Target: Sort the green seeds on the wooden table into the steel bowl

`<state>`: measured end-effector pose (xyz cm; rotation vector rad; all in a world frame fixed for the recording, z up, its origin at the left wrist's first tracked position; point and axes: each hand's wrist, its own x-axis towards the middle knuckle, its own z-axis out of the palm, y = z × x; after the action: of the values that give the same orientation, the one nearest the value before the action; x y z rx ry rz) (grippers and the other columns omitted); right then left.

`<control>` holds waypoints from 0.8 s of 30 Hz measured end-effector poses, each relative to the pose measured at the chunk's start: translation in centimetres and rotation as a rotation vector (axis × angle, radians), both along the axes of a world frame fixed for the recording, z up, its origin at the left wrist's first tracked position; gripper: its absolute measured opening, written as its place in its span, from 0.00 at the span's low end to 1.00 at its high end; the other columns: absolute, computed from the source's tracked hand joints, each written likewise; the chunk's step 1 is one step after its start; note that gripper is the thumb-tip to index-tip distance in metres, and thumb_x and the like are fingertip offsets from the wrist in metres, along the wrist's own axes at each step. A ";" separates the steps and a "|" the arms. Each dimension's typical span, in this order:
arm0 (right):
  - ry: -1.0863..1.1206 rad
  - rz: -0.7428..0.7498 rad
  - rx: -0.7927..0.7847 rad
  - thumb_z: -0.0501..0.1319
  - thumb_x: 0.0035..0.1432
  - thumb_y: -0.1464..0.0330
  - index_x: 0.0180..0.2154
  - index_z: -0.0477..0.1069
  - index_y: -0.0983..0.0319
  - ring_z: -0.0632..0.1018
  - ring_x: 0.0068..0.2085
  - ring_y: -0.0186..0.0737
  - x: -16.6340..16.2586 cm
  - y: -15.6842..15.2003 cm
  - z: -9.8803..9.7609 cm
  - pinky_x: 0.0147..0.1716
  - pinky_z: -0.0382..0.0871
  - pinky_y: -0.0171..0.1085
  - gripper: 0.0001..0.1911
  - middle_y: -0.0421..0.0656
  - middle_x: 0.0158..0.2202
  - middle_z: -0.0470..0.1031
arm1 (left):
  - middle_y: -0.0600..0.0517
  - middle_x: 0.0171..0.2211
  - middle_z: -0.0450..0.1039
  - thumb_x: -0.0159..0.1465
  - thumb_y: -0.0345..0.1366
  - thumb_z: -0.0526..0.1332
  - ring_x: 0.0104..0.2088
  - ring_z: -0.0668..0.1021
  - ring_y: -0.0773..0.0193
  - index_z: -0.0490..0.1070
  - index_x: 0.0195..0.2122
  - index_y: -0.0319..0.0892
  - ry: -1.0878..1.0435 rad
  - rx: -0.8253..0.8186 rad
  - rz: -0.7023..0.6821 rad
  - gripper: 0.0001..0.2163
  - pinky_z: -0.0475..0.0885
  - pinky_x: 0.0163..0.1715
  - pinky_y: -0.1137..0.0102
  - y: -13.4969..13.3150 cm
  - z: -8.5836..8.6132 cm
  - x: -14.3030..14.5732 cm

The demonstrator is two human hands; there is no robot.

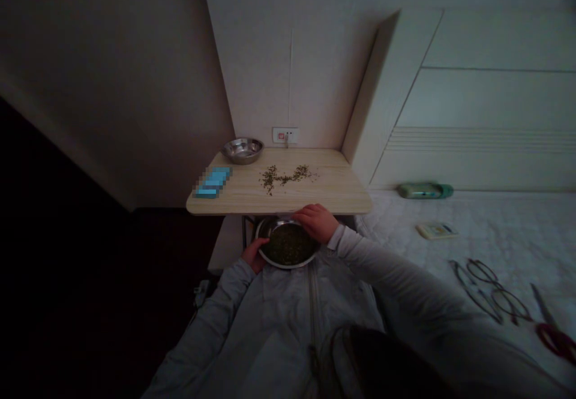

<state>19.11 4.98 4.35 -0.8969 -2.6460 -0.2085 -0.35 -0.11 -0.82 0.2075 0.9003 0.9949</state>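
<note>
Left hand (254, 255) and right hand (317, 222) clasp opposite rims of the bowl (290, 265) between them.

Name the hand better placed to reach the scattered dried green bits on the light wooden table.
Right, probably: the right hand rests at the table edge, nearest the bits; the left hand holds the filled round metal bowl below it.

no legible text, no readable labels
</note>
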 end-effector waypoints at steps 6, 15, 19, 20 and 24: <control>0.033 0.012 0.015 0.50 0.51 0.70 0.42 0.64 0.59 0.65 0.39 0.38 0.1 0.1 -0.3 0.36 0.55 0.38 0.15 0.43 0.39 0.69 | 0.48 0.25 0.74 0.50 0.27 0.52 0.37 0.73 0.60 0.68 0.36 0.32 0.009 -0.013 0.011 0.12 0.66 0.40 0.67 0.0 0.1 0.1; 0.093 0.027 -0.027 0.49 0.51 0.72 0.41 0.64 0.61 0.65 0.38 0.37 0.1 0.3 -0.4 0.37 0.57 0.37 0.14 0.43 0.37 0.70 | 0.48 0.25 0.74 0.50 0.26 0.52 0.37 0.73 0.60 0.69 0.32 0.34 0.007 -0.003 0.023 0.10 0.66 0.40 0.68 -0.1 0.2 0.1; 0.105 0.022 -0.027 0.49 0.51 0.72 0.41 0.64 0.61 0.65 0.37 0.37 0.1 0.4 -0.5 0.36 0.58 0.37 0.14 0.44 0.36 0.70 | 0.48 0.24 0.74 0.50 0.26 0.52 0.37 0.73 0.60 0.69 0.32 0.33 0.013 0.011 0.014 0.10 0.66 0.40 0.67 -0.1 0.2 0.1; 0.105 0.021 -0.027 0.48 0.51 0.72 0.41 0.64 0.61 0.65 0.37 0.37 0.1 0.4 -0.6 0.36 0.58 0.37 0.14 0.44 0.36 0.70 | 0.48 0.23 0.74 0.50 0.26 0.52 0.37 0.73 0.60 0.69 0.32 0.33 0.015 0.015 0.018 0.10 0.66 0.40 0.68 -0.1 0.2 0.1; 0.106 0.026 -0.032 0.49 0.51 0.71 0.41 0.64 0.61 0.65 0.37 0.37 0.2 0.3 -0.5 0.37 0.58 0.37 0.14 0.43 0.36 0.70 | 0.49 0.24 0.74 0.50 0.26 0.52 0.37 0.73 0.60 0.69 0.33 0.34 0.026 0.021 0.021 0.11 0.66 0.40 0.67 -0.1 0.1 0.0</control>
<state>19.31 5.32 3.81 -0.8588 -2.5685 -0.1099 -0.31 -0.22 -0.74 0.2294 0.9178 1.0235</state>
